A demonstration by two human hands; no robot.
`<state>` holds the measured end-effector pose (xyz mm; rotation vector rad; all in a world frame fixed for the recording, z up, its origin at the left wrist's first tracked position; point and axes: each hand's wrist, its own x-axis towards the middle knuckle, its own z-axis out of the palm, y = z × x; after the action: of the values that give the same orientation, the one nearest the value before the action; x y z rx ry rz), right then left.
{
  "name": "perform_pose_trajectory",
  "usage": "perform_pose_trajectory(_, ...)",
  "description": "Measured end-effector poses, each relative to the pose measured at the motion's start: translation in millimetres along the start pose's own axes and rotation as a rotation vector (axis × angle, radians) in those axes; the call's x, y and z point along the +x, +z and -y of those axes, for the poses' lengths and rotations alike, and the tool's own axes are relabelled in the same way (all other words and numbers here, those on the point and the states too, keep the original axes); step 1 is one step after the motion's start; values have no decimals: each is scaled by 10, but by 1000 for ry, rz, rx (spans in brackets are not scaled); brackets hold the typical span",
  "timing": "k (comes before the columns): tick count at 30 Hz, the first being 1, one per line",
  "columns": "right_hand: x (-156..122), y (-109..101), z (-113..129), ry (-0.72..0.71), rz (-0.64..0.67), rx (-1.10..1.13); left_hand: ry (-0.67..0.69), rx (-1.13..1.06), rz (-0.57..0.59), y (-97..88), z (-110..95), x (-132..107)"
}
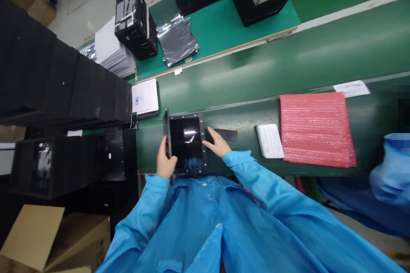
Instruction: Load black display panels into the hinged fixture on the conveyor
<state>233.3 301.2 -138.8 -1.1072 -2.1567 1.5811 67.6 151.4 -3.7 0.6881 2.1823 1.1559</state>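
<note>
In front of me a flat black display panel (186, 141) with a studded rim lies on the green bench, its glossy screen reflecting light. My left hand (165, 161) is closed on a thin dark panel (167, 126), which stands nearly on edge along the display's left side. Whether the two are joined there I cannot tell. At the display's right rim is my right hand (218, 143), thumb and forefinger apart, holding nothing; a fingertip is at or very near the rim. Just beyond that hand lies a small dark strip (228, 135).
On the right are a white padded block (270, 140) and a stack of pink bubble bags (315, 130). Black boxes (86, 76) wall off the left side. Silver bags (178, 39) lie on the far shelf. A person's blue sleeve (392, 170) shows at far right.
</note>
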Motion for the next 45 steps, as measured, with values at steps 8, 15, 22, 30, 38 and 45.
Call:
perform_pose_trajectory(8, -2, 629, 185, 165, -81, 193, -252, -282, -34, -562, 419, 340)
perform_pose_trajectory(15, -492, 544, 435, 67, 92, -355, -246, -345, -42, -499, 550, 319)
perform_pose_trajectory(22, -192, 542, 383, 391, -108, 383, -210, -522, 43, -519, 648, 366)
perform_pose_trajectory(30, -18, 714, 490, 150, -291, -260, -222, -648, 134, -611, 749, 455)
perform_pose_trajectory(38, -28, 966, 527, 215, -357, -460, -206, -668, 139, -482, 699, 413)
perform_pose_trajectory(45, 38, 716, 666, 190, -365, 92, -205, -635, 158, -583, 779, 486)
